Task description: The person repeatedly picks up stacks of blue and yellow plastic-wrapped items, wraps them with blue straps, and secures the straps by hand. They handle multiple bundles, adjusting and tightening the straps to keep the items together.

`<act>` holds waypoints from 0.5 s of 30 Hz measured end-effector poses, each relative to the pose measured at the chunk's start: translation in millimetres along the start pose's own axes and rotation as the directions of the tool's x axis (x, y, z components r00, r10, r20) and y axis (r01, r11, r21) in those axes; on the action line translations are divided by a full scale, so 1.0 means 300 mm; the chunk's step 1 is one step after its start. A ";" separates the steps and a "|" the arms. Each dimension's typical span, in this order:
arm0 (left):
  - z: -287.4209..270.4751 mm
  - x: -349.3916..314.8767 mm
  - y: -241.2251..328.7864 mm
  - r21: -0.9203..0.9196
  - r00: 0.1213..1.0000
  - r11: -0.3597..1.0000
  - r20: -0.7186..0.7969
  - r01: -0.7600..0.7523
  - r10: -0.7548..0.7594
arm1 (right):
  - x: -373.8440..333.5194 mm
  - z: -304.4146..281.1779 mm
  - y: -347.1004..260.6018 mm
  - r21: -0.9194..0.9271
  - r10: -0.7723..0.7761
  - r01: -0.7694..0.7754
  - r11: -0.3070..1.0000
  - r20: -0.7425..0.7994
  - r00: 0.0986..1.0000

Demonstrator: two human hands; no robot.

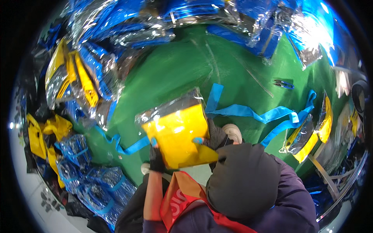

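Both my hands hold a clear plastic bag with a folded bright yellow fabric item (180,134) in it, up in front of my body. My left hand (157,157), in a dark fingerless glove, grips its left edge with the thumb on top. Around the lower right edge closes my right hand (215,136), in a grey-black glove, its blue-tipped thumb lying on the yellow face. The fingers beneath the bag are hidden. A light-blue fabric strap (248,112) lies on the green floor (163,77) to the right; another blue strip (136,146) shows at the left, partly covered by my left hand.
Small thread snips (284,84) lie on the floor at the right. Blue bagged goods (190,9) are piled along the far side. Yellow and blue packets (83,79) stand left, above clear-wrapped blue bundles (99,190). More yellow packets (309,143) rest at the right.
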State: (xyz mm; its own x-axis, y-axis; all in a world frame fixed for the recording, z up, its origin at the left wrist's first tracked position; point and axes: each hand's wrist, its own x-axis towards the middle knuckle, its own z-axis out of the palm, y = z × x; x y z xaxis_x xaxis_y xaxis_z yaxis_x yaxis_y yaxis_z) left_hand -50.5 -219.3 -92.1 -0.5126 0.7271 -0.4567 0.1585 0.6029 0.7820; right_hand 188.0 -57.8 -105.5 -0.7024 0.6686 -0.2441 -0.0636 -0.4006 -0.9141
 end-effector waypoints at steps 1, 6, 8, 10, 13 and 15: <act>0.030 -0.008 -0.013 -0.632 0.913 0.673 0.149 0.384 -0.381 | -0.015 0.010 0.006 0.059 -0.111 0.113 0.992 -0.047 0.993; 0.057 -0.064 -0.083 -0.011 0.965 0.976 -0.142 0.219 -0.219 | -0.059 0.004 -0.013 -0.658 0.349 -0.325 0.680 -0.100 0.932; 0.057 -0.057 -0.112 0.233 0.976 0.950 -0.110 0.207 -0.186 | -0.047 0.013 -0.009 -0.458 0.378 -0.370 0.808 -0.078 0.923; 0.055 -0.036 -0.133 0.370 0.981 0.908 -0.087 0.194 -0.174 | -0.036 0.027 0.008 -0.436 0.591 -0.554 0.709 -0.062 0.804; 0.025 0.015 -0.136 0.706 0.993 0.706 0.032 0.055 -0.110 | -0.027 0.038 0.038 -0.214 0.022 -0.061 0.975 -0.183 0.983; -0.032 0.072 -0.111 0.830 0.876 0.525 0.384 -0.188 -0.293 | -0.026 0.029 0.046 -0.392 0.504 -0.501 0.772 -0.103 0.857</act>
State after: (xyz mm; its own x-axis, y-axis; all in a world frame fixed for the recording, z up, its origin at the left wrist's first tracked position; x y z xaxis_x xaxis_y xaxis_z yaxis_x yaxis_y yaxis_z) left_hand -74.9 -226.8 -123.9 -0.1716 0.5865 -0.7915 0.8800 0.4525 0.1445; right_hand 186.4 -74.0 -113.5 -0.5610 0.4362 -0.7036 0.5807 -0.3985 -0.7100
